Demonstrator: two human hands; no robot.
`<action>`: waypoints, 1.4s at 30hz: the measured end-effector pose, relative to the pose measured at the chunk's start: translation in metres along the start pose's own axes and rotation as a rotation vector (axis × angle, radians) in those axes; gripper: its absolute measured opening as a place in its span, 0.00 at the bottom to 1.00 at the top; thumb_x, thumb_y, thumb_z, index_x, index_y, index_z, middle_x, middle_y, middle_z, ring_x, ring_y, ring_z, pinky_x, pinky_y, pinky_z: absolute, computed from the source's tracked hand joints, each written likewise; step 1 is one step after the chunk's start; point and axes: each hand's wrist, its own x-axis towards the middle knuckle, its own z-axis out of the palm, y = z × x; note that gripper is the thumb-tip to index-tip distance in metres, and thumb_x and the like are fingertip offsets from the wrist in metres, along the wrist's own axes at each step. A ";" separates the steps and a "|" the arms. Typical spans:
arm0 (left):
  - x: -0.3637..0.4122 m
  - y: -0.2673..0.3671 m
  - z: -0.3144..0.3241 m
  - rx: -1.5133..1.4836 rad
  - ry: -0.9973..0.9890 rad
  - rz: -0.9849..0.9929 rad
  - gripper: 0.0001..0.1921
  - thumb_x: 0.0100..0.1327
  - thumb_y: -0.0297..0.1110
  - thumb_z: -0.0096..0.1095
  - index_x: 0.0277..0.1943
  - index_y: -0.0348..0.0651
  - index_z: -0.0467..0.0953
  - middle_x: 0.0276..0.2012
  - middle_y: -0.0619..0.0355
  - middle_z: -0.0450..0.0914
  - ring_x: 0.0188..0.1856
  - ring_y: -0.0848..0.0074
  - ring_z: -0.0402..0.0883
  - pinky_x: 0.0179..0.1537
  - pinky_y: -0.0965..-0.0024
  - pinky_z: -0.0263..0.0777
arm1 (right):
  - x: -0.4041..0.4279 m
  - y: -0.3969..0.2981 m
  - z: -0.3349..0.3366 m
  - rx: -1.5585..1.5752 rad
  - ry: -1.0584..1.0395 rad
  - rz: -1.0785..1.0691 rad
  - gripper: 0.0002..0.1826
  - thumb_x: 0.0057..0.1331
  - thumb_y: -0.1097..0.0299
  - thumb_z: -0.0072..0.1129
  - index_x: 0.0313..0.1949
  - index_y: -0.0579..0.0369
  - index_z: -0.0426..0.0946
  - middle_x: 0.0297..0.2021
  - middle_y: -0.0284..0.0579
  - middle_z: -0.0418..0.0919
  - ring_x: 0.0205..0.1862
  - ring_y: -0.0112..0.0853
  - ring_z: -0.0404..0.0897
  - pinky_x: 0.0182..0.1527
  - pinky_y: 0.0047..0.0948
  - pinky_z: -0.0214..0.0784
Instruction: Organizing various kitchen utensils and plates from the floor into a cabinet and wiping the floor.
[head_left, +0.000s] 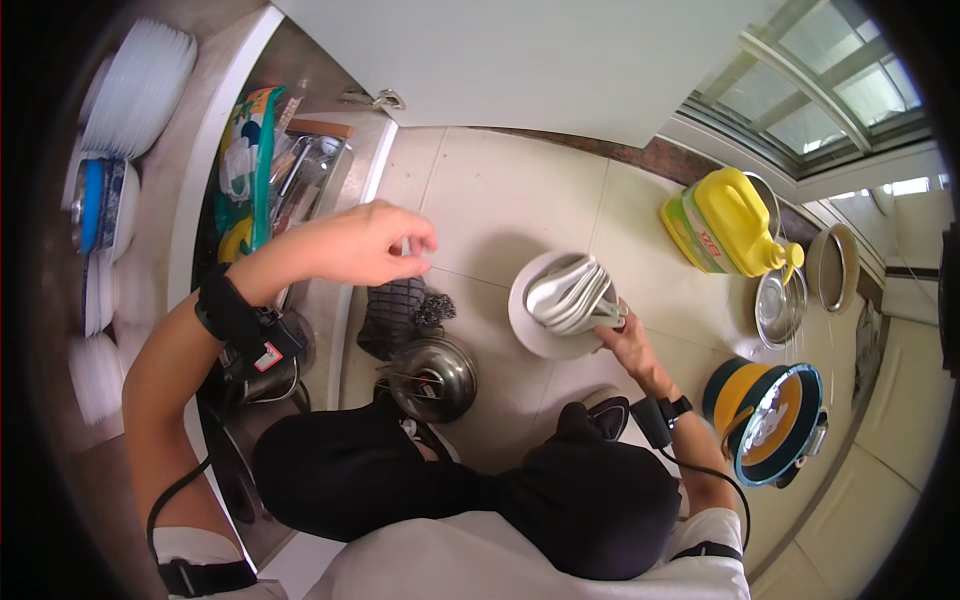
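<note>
My right hand (632, 349) grips the near right rim of a white bowl (529, 330) held over the tiled floor. A nested stack of white soup spoons (570, 298) lies in it, handles towards that hand. My left hand (375, 244) hangs over the edge of the low cabinet, its fingers curved and apart with nothing seen between them. Below it on the floor are a dark checked cloth (394, 311) and a steel wool scourer (436, 308). A shiny metal lid or pot (435, 379) is just in front of my left foot.
The open cabinet on the left holds bagged goods (255, 165), a tray of utensils (315, 169) and stacked plastic containers (142, 86). Its white door (525, 67) stands across the far side. On the right are a yellow jug (716, 225), a metal bowl (780, 307) and a collapsible bucket (731, 397).
</note>
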 end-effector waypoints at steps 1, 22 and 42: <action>0.007 -0.011 0.010 -0.059 -0.124 0.022 0.11 0.55 0.35 0.58 0.38 0.37 0.75 0.30 0.52 0.78 0.28 0.71 0.77 0.32 0.71 0.70 | -0.002 0.003 -0.006 -0.006 0.029 0.001 0.27 0.58 0.76 0.53 0.57 0.59 0.59 0.40 0.40 0.74 0.36 0.27 0.74 0.39 0.26 0.72; 0.009 -0.117 0.182 -0.263 -0.675 -0.350 0.41 0.41 0.46 0.74 0.54 0.31 0.63 0.40 0.45 0.76 0.33 0.70 0.80 0.30 0.72 0.76 | -0.076 -0.154 -0.174 -1.127 0.297 0.526 0.11 0.51 0.66 0.56 0.19 0.61 0.78 0.15 0.40 0.78 0.18 0.24 0.79 0.25 0.22 0.71; 0.054 -0.056 0.113 -0.069 -0.231 -0.298 0.25 0.53 0.38 0.63 0.51 0.34 0.69 0.35 0.49 0.80 0.37 0.67 0.80 0.40 0.69 0.72 | 0.000 -0.046 -0.345 -1.376 0.634 0.639 0.38 0.46 0.56 0.68 0.52 0.63 0.62 0.49 0.53 0.71 0.54 0.46 0.69 0.54 0.37 0.63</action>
